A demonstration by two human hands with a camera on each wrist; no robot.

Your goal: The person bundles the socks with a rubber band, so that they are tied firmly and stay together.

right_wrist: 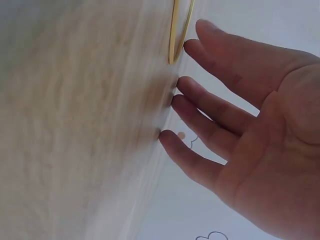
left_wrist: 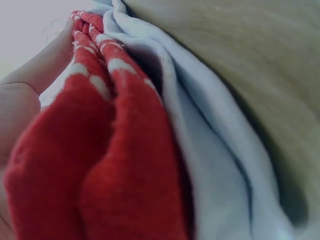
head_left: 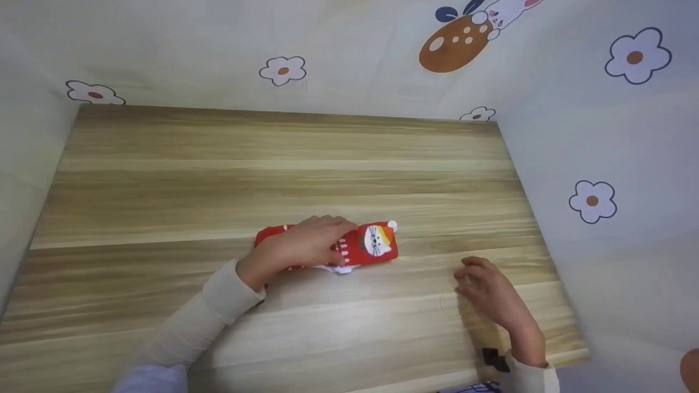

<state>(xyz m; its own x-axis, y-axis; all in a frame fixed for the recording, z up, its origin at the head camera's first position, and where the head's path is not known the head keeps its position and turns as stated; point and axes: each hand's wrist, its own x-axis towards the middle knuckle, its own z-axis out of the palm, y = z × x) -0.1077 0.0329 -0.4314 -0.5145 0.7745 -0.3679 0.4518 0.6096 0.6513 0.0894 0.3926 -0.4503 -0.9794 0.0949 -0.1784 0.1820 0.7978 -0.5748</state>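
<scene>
On the wooden table lies a folded pair of red socks with a white cat face and white pattern; white cloth layers show along its near side. My left hand grips the bundle from above, fingers over the far side and thumb at the near side. In the left wrist view the red cloth fills the foreground as stacked folds. To the right, my right hand is held low at the table, fingers slightly bent and apart. Close by its fingertips is a thin yellow rubber band.
The table has light wood grain. Pale cloth walls with printed flowers stand behind it and at both sides. A small black object lies by the right wrist, near the table's front edge.
</scene>
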